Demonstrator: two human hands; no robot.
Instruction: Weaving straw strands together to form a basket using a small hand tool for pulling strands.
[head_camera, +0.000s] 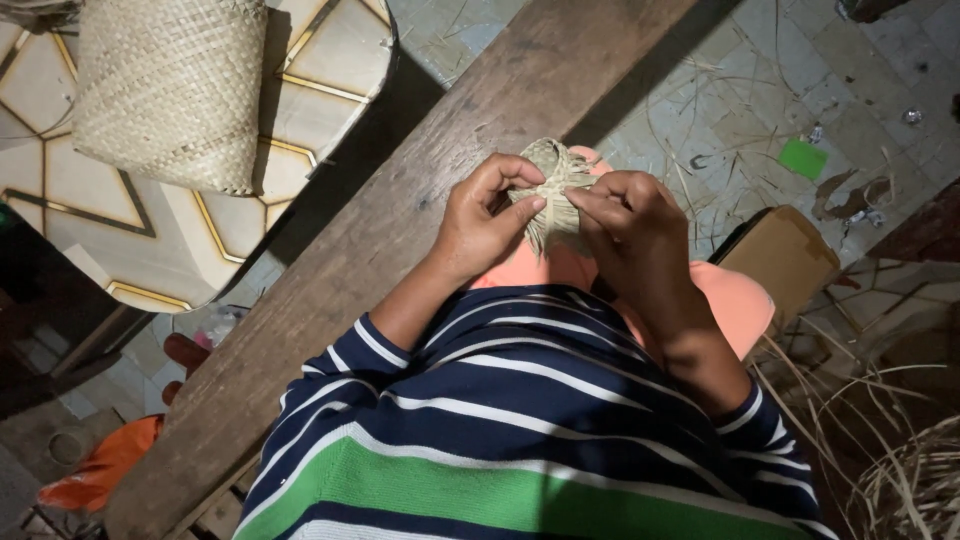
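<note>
the small woven straw piece (553, 190) is held up between both hands, over the person's lap and just off the right-hand edge of the long wooden plank surface (420, 210). the left hand (480, 222) is curled shut on its left side, thumb pressed to the weave. the right hand (625, 225) is closed on its right side, fingertips pinching the strands at the middle. the piece's rounded woven end points away from the person, up the frame, and its loose fringe of strand ends hangs toward the chest, so its long axis runs roughly away-to-toward the body.

taking the plank as the landmark: it runs diagonally from lower left to upper right, and both its long edges are bare along the stretch near the hands. on the side of the plank away from the hands stands a large woven basket (172, 92) on a patterned panel (250, 215), well apart from the hands. on the hands' side of the plank the tiled floor (740, 100) is strewn with loose straw, with a brown box (785, 258) near the right forearm and a heap of straw strands (915, 480) beyond it.
</note>
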